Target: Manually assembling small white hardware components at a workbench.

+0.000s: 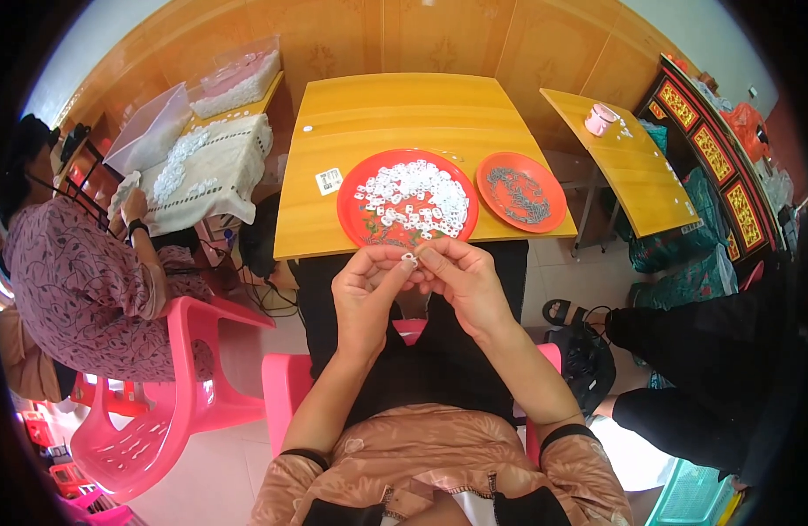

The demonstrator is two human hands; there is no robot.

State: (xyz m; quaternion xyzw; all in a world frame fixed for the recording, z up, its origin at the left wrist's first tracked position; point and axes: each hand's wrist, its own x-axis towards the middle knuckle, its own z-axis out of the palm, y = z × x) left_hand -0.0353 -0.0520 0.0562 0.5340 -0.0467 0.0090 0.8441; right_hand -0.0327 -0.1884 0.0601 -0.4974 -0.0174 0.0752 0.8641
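Note:
My left hand [371, 285] and my right hand [464, 285] meet just off the table's near edge, fingertips pinched together. Between the left thumb and fingers shows a small white plastic piece [410, 259]. The right thumb and fingers close right beside it; what they grip is hidden. Just beyond my hands, a large red plate [348, 203] carries a heap of small white plastic pieces with holes [421, 182]. Some thin grey metal pieces lie at its near side. To its right, a smaller orange-red plate [555, 180] holds many thin grey metal pieces [522, 200], perhaps nails.
Both plates stand on a yellow wooden table [404, 105] with a printed white card [329, 181]. At left, a seated person [97, 263] works by a cloth-covered table [224, 180] of white pieces. A side table [636, 167] bears a pink cup [600, 120]. Another person's dark-clothed legs [684, 351] reach in from the right.

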